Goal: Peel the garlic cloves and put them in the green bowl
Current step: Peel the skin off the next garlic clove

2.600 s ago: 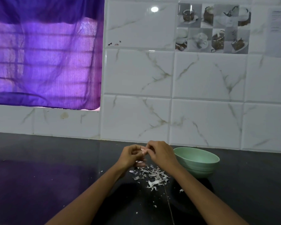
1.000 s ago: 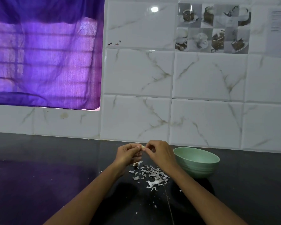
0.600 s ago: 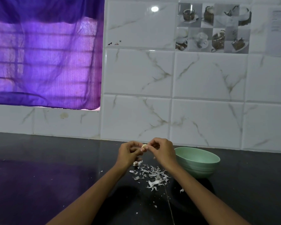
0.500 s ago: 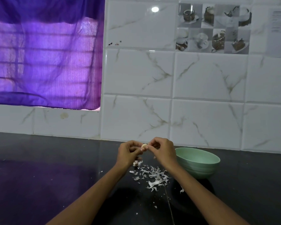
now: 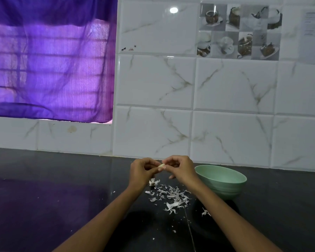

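A small pale garlic clove (image 5: pixel 161 165) is held above the black counter between both hands. My left hand (image 5: pixel 141 170) pinches its left end with curled fingers. My right hand (image 5: pixel 180 168) pinches its right end between thumb and fingertips. The green bowl (image 5: pixel 222 180) stands on the counter just right of my right hand; its inside is mostly hidden from this angle. A scatter of white garlic skins (image 5: pixel 169 195) lies on the counter below the hands.
The black counter (image 5: pixel 53 197) runs left and right, ending at a white marble-patterned tiled wall (image 5: pixel 225 88). A purple curtain (image 5: pixel 49 60) covers a window at the upper left. Stray skin bits (image 5: pixel 205 212) lie near my right forearm.
Both hands have risen slightly and stayed together on the clove, with the fingers shifting around it. The bowl and the skin pile have not moved.
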